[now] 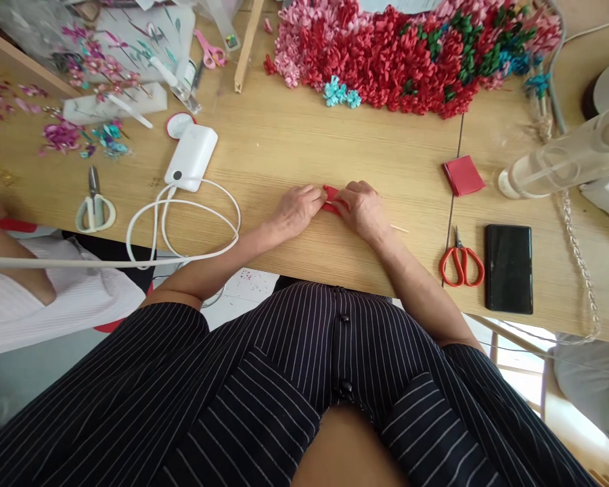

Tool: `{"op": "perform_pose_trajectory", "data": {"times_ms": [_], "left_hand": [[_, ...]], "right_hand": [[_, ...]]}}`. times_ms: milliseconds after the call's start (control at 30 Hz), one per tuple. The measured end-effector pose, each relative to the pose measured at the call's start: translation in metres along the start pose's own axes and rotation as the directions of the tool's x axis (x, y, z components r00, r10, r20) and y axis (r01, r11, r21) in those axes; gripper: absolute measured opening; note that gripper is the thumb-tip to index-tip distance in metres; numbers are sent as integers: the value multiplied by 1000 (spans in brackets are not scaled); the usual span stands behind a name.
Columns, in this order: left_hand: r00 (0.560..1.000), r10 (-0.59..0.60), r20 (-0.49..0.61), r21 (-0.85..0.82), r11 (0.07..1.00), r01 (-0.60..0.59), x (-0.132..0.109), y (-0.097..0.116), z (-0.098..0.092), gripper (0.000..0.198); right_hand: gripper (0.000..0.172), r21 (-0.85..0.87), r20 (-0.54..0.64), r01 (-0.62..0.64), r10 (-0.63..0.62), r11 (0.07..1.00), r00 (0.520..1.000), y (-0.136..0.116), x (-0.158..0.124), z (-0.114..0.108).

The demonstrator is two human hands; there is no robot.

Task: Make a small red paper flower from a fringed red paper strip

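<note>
Over the wooden table, my left hand (299, 211) is closed, its fingertips pressing the left edge of a small piece of red cloth (331, 192). From the other side my right hand (364, 208) is closed at the same cloth, fingers bent down onto it. A thin pale stick (400, 228) lies by my right wrist; its other end is hidden by the hand. The fingers cover much of the red cloth, so its folds are hard to make out. Further right lies a small stack of red cloth squares (464, 176).
Red-handled scissors (461, 264) and a black phone (508, 269) lie right. A white power bank (191, 157) with a looped cable (239, 215) and white scissors (95, 206) are left. Red and pink cloth flowers (386, 57) fill the back. Another person's arm (13, 260) is far left.
</note>
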State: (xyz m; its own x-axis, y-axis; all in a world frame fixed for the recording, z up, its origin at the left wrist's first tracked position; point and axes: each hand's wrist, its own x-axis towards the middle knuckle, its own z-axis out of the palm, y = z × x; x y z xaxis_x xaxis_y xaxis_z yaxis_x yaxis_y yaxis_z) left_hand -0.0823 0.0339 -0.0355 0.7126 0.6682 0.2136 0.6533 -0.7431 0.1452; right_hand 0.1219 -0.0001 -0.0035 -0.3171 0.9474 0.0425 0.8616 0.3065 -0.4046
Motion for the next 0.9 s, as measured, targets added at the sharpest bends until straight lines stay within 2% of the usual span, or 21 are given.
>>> {"op": "perform_pose_trajectory", "data": {"times_ms": [100, 300, 367, 533, 700, 900], "left_hand": [[999, -3, -44, -19, 1000, 2, -1, -2, 3, 45], [963, -174, -206, -230, 965, 125, -8, -5, 6, 34], [954, -182, -238, -245, 962, 122, -11, -3, 6, 33], [974, -105, -203, -139, 987, 78, -14, 3, 7, 45], [980, -92, -175, -149, 987, 66, -13, 3, 6, 55], [991, -60, -120, -119, 992, 45, 0, -1, 7, 52]], "right_hand": [[29, 6, 58, -31, 30, 1000, 998, -3, -2, -2], [29, 4, 42, -21, 21, 1000, 999, -3, 1, 5], [28, -5, 44, -24, 24, 1000, 999, -2, 2, 6], [28, -26, 42, -38, 39, 999, 998, -2, 1, 6], [27, -9, 50, -68, 68, 998, 996, -2, -1, 3], [29, 12, 24, -59, 59, 998, 998, -3, -1, -2]]}}
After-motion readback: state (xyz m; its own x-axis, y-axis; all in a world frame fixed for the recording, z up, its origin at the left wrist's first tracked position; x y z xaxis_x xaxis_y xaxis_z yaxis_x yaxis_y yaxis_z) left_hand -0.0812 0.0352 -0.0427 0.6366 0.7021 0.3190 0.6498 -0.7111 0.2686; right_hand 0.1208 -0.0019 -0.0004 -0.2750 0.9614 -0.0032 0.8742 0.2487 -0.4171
